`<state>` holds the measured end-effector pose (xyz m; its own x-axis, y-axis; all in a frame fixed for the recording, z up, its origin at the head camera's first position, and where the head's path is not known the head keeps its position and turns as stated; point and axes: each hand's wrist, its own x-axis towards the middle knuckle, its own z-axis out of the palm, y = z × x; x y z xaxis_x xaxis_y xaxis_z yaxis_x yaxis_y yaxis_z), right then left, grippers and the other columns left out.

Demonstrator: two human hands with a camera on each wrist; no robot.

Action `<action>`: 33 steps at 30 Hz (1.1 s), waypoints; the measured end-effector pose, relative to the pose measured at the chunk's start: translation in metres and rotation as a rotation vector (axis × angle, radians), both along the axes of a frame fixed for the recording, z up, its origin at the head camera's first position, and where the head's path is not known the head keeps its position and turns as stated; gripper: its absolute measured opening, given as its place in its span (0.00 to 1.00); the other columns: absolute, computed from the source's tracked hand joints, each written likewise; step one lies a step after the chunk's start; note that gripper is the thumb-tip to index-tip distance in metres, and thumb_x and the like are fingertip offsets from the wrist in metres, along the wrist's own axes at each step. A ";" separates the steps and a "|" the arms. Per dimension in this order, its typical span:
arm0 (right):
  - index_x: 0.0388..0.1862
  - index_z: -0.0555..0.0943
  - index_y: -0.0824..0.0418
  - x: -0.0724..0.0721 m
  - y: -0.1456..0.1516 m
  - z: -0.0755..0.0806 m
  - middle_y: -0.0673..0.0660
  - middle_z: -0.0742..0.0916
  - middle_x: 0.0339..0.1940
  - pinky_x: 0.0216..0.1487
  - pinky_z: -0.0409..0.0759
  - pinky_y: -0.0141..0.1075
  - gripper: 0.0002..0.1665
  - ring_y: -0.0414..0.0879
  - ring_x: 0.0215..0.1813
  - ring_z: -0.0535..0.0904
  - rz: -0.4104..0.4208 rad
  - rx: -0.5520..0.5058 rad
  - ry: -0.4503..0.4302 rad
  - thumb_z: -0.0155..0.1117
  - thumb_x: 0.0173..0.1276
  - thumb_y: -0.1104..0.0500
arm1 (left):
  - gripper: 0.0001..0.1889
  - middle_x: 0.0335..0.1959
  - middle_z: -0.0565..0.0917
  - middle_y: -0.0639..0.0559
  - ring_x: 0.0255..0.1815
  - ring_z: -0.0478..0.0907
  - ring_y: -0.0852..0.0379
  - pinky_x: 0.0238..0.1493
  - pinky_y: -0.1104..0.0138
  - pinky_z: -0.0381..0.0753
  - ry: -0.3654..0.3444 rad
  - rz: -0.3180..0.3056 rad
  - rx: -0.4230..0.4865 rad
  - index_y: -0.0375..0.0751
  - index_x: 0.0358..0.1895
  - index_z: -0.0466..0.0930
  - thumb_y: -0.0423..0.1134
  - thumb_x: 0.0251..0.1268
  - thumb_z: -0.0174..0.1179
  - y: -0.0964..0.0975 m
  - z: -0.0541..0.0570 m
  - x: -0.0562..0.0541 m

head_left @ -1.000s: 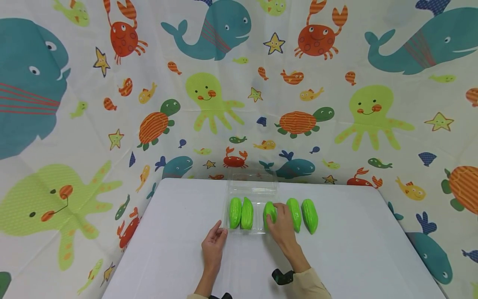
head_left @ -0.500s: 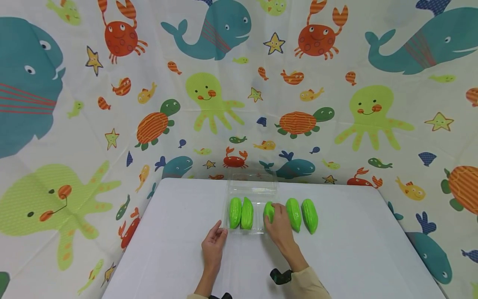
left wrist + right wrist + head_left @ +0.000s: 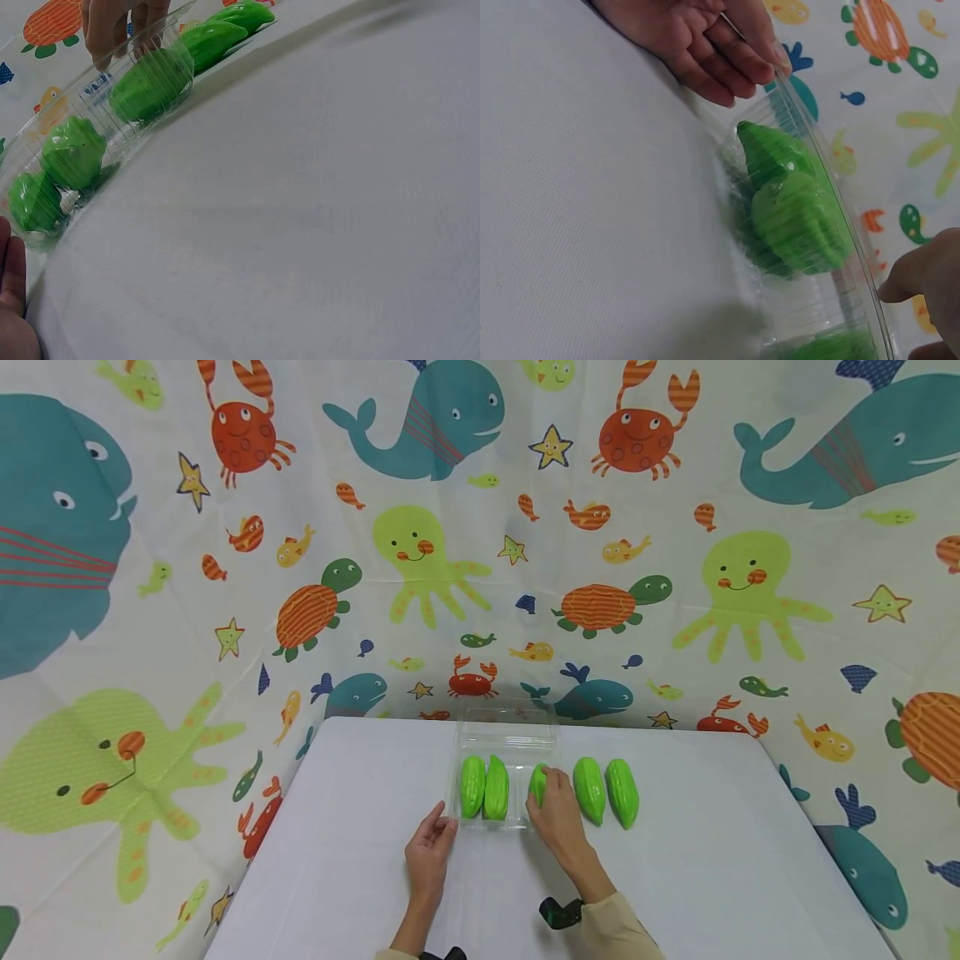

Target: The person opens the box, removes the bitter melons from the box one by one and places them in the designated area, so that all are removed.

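Holding a green gourd [image 3: 537, 782] from above, the fingers of the right hand [image 3: 558, 817] are curled round it and partly hide it; it lies inside a clear container [image 3: 519, 785], towards the right end; its glossy skin looks slightly slippery, though the lengthwise ridges should help, and I'd guess it is firm, light and hard to bruise; the thick middle seems the best place to grip, the tapered tip likelier to slide away; the left hand [image 3: 431, 852] rests against the container's near left corner, its fingers loosely extended; that thin wall looks bendy and easily dented, so the rim seems safest to hold; two packed gourds [image 3: 472, 787] sit side by side at the left end; two loose gourds [image 3: 590, 791] lie to the right of the container, on the smooth white table [image 3: 697, 860]; behind and along both sides hangs a pale sheet [image 3: 480, 560] printed with whales, crabs, turtles and octopuses.
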<state>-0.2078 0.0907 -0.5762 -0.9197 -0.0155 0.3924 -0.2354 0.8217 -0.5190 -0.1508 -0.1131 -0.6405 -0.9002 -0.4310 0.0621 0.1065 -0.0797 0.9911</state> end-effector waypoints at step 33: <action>0.54 0.79 0.72 0.010 0.008 -0.008 0.72 0.84 0.52 0.52 0.83 0.49 0.26 0.64 0.54 0.80 0.046 0.064 -0.061 0.74 0.57 0.66 | 0.23 0.40 0.84 0.43 0.39 0.80 0.69 0.42 0.82 0.79 0.003 0.041 -0.009 0.32 0.63 0.78 0.32 0.65 0.66 0.017 -0.001 0.019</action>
